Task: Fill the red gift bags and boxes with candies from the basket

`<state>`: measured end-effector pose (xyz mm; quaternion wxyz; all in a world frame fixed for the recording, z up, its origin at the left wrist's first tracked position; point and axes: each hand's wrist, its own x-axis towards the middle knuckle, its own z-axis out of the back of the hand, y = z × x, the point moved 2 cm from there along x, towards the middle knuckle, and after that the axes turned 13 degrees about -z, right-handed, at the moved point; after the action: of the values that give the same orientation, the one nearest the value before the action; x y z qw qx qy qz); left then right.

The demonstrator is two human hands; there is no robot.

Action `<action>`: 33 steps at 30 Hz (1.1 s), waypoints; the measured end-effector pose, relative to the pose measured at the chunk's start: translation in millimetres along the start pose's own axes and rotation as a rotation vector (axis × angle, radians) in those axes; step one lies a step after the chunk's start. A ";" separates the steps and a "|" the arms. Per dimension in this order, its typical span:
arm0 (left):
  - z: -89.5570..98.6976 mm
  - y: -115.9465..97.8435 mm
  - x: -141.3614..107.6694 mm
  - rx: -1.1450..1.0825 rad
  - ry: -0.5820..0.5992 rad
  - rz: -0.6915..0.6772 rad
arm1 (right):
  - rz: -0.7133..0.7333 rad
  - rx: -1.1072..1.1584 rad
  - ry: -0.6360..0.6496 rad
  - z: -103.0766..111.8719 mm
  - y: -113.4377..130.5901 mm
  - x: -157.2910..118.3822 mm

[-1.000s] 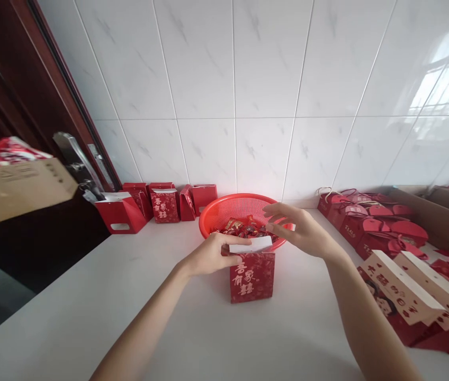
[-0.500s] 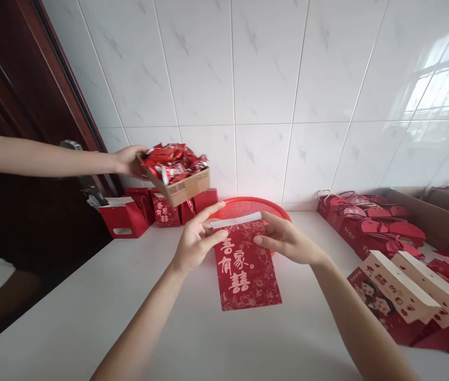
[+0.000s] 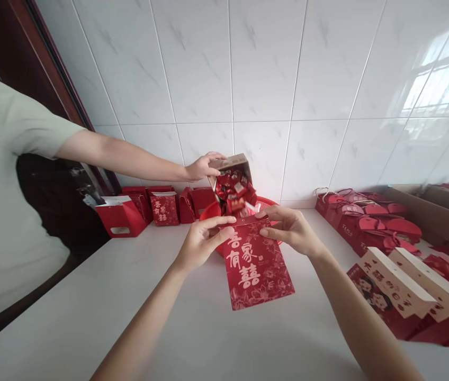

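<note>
My left hand (image 3: 203,246) and my right hand (image 3: 288,230) pinch the top edge of a flattened red paper gift box (image 3: 257,270) printed with gold characters. It lies slanted on the white countertop (image 3: 101,307), in front of a red plastic mesh basket (image 3: 208,214). Above the basket, a co-worker's hand (image 3: 204,166) tips a small cardboard tray (image 3: 230,168). Red-wrapped sweets (image 3: 234,190) spill from its open side toward the basket. The basket's inside is mostly hidden behind my hands and the gift box.
A co-worker in a pale green shirt (image 3: 6,185) stands at the left, before a dark wooden door. Red gift boxes (image 3: 164,209) stand along the wall. Stacks of red boxes with heart-shaped tops (image 3: 371,222) and cardboard cartons (image 3: 434,217) fill the right.
The co-worker's tray has moved right, over the basket, and tilted, with sweets sliding out. The co-worker's torso has entered the view. My hands still hold the flattened box.
</note>
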<state>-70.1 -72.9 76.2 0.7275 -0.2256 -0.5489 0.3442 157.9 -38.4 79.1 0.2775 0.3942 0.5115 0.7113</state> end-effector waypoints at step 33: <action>-51.5 4.1 -18.4 -0.154 -0.010 0.029 | 0.173 -0.527 -0.650 24.4 48.2 -61.5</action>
<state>-24.9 -81.4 46.3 0.7001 -0.2871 -0.5741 0.3129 211.7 -90.6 111.7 0.4548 0.5549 0.1634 0.6772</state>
